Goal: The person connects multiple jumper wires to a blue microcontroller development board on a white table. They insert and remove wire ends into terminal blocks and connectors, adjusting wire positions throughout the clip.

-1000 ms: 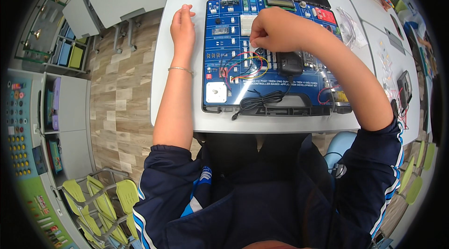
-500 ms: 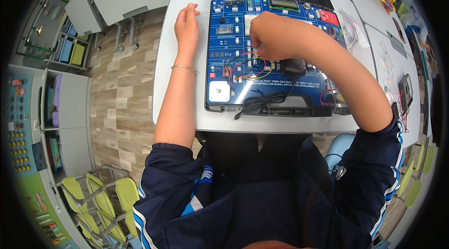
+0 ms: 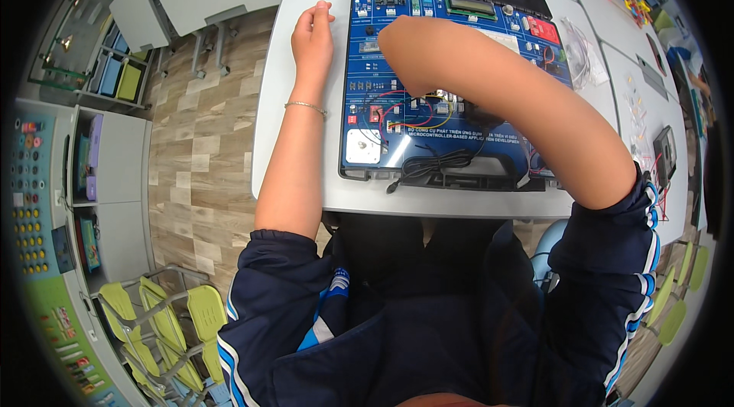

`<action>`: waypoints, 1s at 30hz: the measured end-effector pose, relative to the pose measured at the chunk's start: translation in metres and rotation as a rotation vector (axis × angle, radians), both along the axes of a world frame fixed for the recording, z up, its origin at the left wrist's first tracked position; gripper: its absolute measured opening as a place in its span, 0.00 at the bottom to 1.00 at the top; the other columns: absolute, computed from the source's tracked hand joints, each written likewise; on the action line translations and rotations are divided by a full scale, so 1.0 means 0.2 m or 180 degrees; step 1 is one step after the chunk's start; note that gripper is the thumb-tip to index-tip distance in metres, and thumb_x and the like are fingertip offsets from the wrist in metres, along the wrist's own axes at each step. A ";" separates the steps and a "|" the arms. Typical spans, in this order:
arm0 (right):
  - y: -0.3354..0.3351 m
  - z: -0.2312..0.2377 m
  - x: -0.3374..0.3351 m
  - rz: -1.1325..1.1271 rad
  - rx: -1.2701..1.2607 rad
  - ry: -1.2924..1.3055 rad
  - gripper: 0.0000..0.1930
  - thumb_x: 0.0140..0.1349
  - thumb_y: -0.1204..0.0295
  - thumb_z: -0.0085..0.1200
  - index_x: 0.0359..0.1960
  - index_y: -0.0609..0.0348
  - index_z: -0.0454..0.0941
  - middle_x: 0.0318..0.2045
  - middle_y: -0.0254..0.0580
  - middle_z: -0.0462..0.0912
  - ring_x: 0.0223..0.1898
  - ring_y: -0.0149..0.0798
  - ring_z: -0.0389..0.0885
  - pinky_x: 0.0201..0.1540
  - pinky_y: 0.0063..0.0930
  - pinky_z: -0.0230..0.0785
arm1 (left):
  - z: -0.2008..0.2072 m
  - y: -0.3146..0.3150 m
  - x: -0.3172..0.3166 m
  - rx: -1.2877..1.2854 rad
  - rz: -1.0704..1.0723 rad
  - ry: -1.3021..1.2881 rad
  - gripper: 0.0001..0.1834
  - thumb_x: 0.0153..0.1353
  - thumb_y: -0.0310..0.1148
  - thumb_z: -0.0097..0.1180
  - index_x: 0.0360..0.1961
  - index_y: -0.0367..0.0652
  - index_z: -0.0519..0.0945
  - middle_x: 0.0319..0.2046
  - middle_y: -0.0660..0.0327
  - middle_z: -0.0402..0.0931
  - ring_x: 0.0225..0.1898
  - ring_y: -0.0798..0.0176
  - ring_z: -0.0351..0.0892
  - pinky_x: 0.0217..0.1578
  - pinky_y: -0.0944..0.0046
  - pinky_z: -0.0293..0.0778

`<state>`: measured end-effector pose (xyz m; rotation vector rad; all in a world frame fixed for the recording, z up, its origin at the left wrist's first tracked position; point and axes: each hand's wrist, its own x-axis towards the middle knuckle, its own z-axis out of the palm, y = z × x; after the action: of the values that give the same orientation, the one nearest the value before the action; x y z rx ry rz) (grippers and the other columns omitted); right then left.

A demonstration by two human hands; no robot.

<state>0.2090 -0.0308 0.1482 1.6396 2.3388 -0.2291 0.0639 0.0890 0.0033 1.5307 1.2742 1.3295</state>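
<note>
At the far left of the frame I saw pale cabinets [image 3: 107, 170] and a wood-plank floor [image 3: 199, 147], with yellow-green chairs [image 3: 164, 315] stacked at the lower left. The smooth grey table [image 3: 290, 139] ran up the middle, its near edge curving across the centre. My left hand [image 3: 313, 36] lay on the bare tabletop just left of the board, fingers pressed together and curled loosely, holding nothing; a thin metal bracelet [image 3: 306, 106] circled that wrist. The blue circuit board [image 3: 451, 86], flat, rectangular and glossy, sat in a black case in the upper middle, its long axis running left to right, its near edge close to the table's edge. Red, yellow and black wires [image 3: 413, 113] looped over its lower half, and a coiled black cable [image 3: 436, 166] lay along its front. My right hand [image 3: 417, 51] hung bent over the board's centre; I could not tell how its fingers were set. A clear plastic bag [image 3: 585, 63] lay at the right.
</note>
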 end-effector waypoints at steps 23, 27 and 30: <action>0.06 -0.03 -0.02 0.0117 -0.0149 -0.0466 0.14 0.40 0.75 0.69 0.32 0.63 0.85 0.33 0.53 0.85 0.36 0.48 0.86 0.34 0.38 0.81 | 0.00 0.01 0.01 -0.0023 -0.0039 0.0079 0.24 0.68 0.52 0.49 0.45 0.41 0.83 0.36 0.61 0.82 0.38 0.69 0.75 0.43 0.68 0.70; 0.05 -0.05 0.01 0.0226 -0.0172 -0.0282 0.12 0.40 0.75 0.69 0.29 0.64 0.84 0.31 0.53 0.85 0.36 0.48 0.86 0.34 0.38 0.81 | 0.00 0.00 0.00 -0.0032 -0.0019 0.0023 0.24 0.68 0.52 0.49 0.45 0.41 0.82 0.36 0.61 0.82 0.37 0.69 0.75 0.43 0.68 0.69; 0.09 -0.08 0.04 0.0048 -0.0298 -0.0271 0.11 0.40 0.74 0.69 0.26 0.65 0.83 0.29 0.52 0.85 0.35 0.49 0.86 0.34 0.39 0.80 | 0.00 0.00 0.01 -0.0029 -0.0050 0.0012 0.24 0.68 0.51 0.50 0.45 0.41 0.82 0.36 0.61 0.82 0.37 0.69 0.75 0.43 0.69 0.69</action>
<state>0.2171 -0.0132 0.1314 1.5563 2.2417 -0.2566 0.0655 0.0886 0.0042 1.5347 1.2663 1.3097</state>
